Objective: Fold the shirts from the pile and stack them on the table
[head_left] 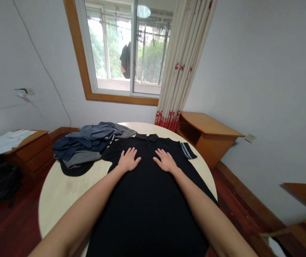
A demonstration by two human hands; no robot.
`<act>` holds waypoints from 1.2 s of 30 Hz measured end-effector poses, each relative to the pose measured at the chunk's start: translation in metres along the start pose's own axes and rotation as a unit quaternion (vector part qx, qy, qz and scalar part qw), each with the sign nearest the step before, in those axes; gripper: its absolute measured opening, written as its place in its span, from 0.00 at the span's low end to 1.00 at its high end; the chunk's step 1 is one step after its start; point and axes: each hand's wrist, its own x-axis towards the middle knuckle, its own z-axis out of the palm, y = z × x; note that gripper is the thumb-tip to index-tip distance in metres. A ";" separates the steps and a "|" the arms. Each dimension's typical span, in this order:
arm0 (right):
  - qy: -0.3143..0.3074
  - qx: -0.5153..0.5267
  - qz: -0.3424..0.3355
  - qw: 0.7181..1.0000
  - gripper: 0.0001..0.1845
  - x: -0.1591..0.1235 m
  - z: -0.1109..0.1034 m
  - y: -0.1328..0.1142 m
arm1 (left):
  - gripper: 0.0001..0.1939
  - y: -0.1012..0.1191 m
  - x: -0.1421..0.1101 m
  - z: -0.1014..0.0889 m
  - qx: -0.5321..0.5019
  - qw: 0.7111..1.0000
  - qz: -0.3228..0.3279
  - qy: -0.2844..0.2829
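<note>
A black polo shirt (150,192) lies spread on the round table, its collar at the far side and its body reaching down toward me. Grey stripes mark the cuff of its right-hand sleeve (188,150). My left hand (128,160) rests flat on the left of the chest, fingers apart. On the other side of the button placket, my right hand (166,160) also lies flat with spread fingers. Both palms touch the cloth and neither hand grips it.
A heap of blue, grey and black clothes (85,142) sits at the table's far left. The pale round tabletop (62,200) shows around the shirt. Wooden drawers (32,150) stand left, a wooden desk (209,128) right, and a curtain (181,64) hangs behind.
</note>
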 end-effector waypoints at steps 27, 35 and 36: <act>0.087 0.015 0.115 0.989 0.28 0.026 -0.003 0.063 | 0.14 -0.120 0.066 -0.083 -0.165 0.964 -0.205 0.038; 0.076 0.026 0.114 0.990 0.28 0.028 -0.004 0.066 | 0.26 -0.118 0.058 -0.107 -0.311 0.921 -0.229 0.059; 0.075 0.025 0.114 0.990 0.28 0.027 -0.004 0.065 | 0.30 -0.117 0.056 -0.111 -0.324 0.915 -0.234 0.052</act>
